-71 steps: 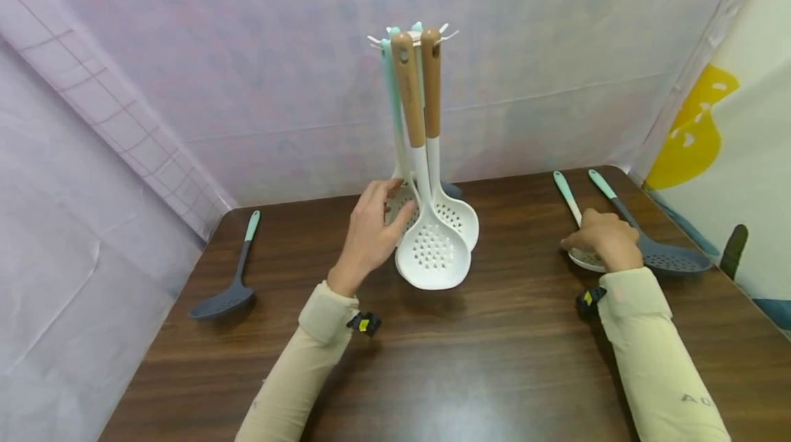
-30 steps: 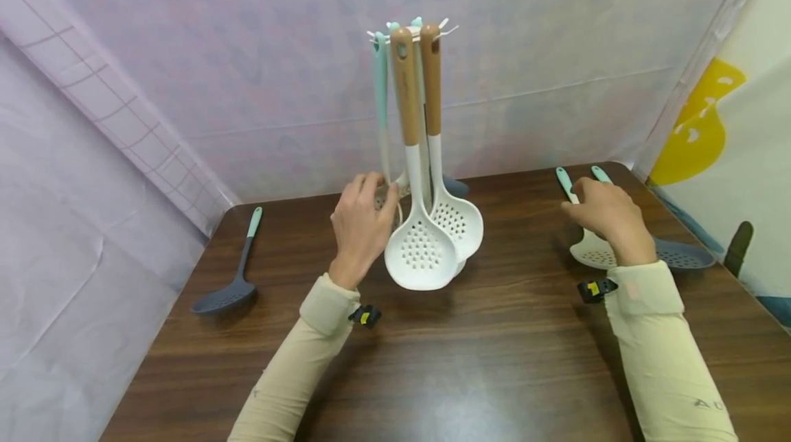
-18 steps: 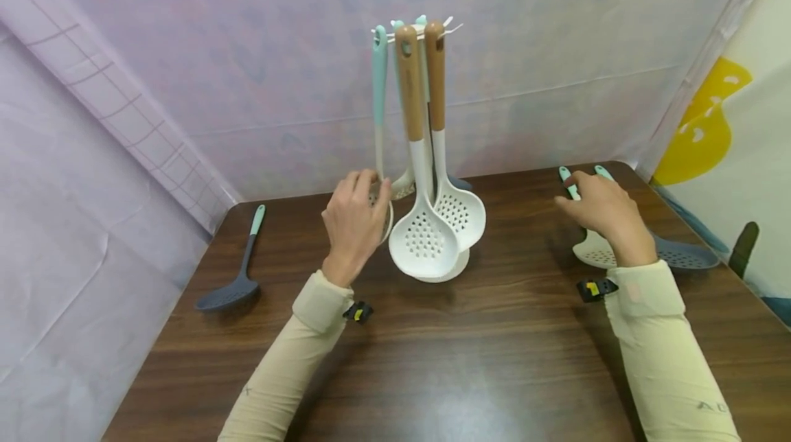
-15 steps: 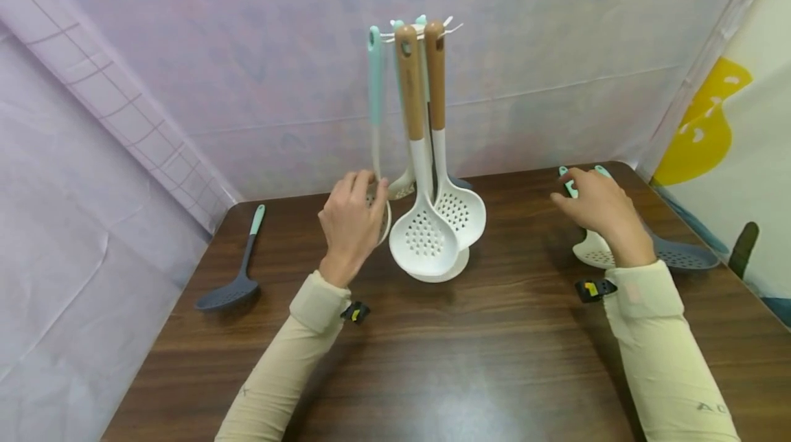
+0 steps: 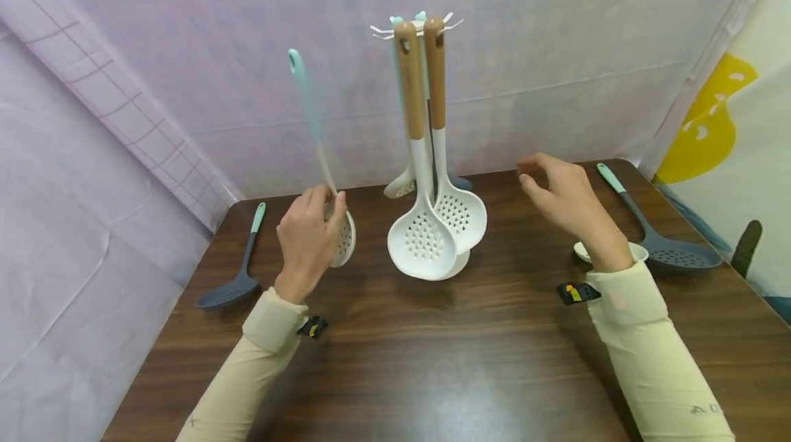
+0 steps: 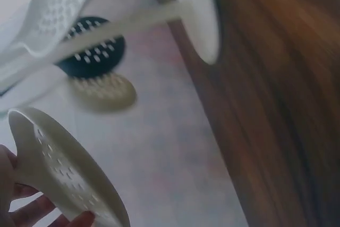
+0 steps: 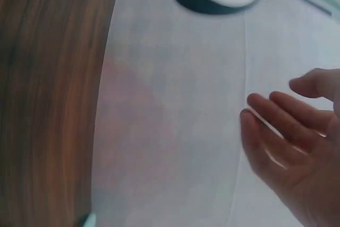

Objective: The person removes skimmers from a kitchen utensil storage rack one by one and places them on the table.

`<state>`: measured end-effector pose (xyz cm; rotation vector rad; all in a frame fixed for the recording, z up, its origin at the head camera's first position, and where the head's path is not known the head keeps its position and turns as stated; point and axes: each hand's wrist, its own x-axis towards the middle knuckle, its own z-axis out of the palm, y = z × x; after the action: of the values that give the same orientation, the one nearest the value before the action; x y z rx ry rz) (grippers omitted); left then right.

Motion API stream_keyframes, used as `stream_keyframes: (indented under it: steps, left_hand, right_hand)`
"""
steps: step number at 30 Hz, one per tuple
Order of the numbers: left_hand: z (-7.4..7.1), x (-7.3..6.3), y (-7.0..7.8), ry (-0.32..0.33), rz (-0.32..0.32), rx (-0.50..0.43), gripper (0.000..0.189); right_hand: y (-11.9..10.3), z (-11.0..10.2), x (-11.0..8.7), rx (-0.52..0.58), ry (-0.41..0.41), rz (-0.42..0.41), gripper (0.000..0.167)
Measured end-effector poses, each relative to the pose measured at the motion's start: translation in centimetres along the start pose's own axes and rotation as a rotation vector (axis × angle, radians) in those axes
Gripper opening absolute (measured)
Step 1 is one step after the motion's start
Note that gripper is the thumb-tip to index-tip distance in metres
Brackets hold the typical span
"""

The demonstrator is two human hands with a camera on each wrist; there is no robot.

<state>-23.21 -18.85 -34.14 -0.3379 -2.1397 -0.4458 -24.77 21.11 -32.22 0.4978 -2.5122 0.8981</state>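
My left hand (image 5: 305, 239) holds a cream skimmer (image 5: 346, 239) with a mint handle, low down where the neck meets the perforated head. The handle slants up to the left, apart from the white utensil rack (image 5: 454, 267). In the left wrist view, fingers lie behind the skimmer's head (image 6: 69, 168). My right hand (image 5: 565, 195) hovers over the back right of the table, holding nothing, fingers loosely bent. Two white skimmers (image 5: 423, 243) with wooden handles hang at the rack's front. Behind them hang a cream skimmer (image 5: 400, 186) and a dark one, mostly hidden.
A dark grey skimmer (image 5: 228, 291) with a mint handle lies at the table's left. On the right lie another dark grey skimmer (image 5: 676, 252) and a cream skimmer (image 5: 638, 251), partly covered by my right wrist. A cloth backdrop (image 5: 247, 71) stands behind the table (image 5: 432, 359).
My left hand has taken the mint-handled cream skimmer off the rack and carried it left, tilting it. My right hand has lifted from the cream skimmer on the right and moved left.
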Motion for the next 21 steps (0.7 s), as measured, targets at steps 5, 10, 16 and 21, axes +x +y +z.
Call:
stream_keyframes:
  steps: [5,10,16,21]
  left_hand:
    - [-1.7,-1.1,-3.3,-0.104,-0.004,0.1,0.031]
    - [-2.5,-2.2,-6.4,-0.324,-0.086,0.153,0.033]
    - [-2.8,-2.9,-8.9,-0.713,-0.24,0.166,0.037]
    - [-2.8,-3.3,-10.4,-0.916,-0.326,0.187,0.035]
  right_hand:
    - [-2.2,1.4,0.2,0.168,-0.014,-0.051,0.033]
    - [-3.9,2.5,0.3,0.35,-0.028,-0.069,0.038]
    - [-4.9,4.1,0.6,0.457,-0.002,-0.115,0.036]
    - [-5.2,5.2,0.6,0.479,-0.044,-0.128,0.041]
